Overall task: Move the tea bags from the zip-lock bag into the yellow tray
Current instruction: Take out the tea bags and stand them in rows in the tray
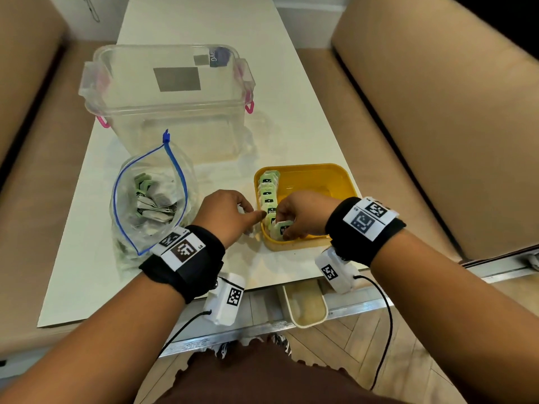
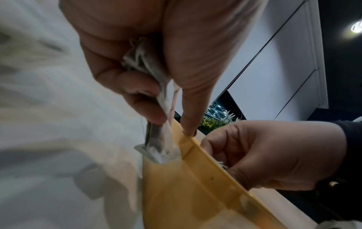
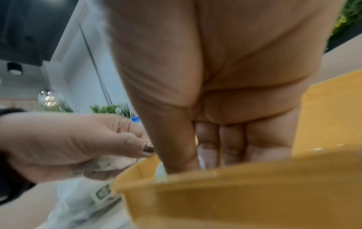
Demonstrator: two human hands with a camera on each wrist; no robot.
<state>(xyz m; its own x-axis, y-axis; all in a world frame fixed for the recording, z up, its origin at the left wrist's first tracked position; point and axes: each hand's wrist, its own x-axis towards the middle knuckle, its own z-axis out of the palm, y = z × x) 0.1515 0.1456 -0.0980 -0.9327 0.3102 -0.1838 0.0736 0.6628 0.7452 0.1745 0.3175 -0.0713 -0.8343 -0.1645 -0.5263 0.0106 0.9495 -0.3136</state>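
R hand (image 1: 303,212) is down inside the yellow tray (image 1: 335,176) at its near-left corner, fingers (image 3: 207,148) curled round a tea bag (image 1: 282,228) and setting it upright at the near end of the row of tea bags (image 1: 268,193) that runs along the tray's left wall, near to far. So the row's long axis follows that wall, and the free slot is at the near end, directly under the R fingers. L hand (image 1: 226,212) sits just outside the same wall, on the surface (image 1: 291,126) betw. bag and tray, index tip touching the tray rim. L wrist view shows its fingers (image 2: 141,96) pinching a small bunch of tea bags (image 2: 156,139) hanging against the tray's outer side, i.e. the next ones to hand over. Judgement: L is the feeder, R the placer; R is nearer the slot, L nearer the zip-lock bag (image 1: 151,199).

The zip-lock bag stands open to the left of the tray, w/ plenty of bags still inside, so the task looks well short of done. A clear plastic box (image 1: 166,97) stands behind it.

Hard to make out: how many bags L holds; R wrist view is mostly palm and blur, tray wall hides the fingertips; can't tell if the held bag touches the tray floor yet.
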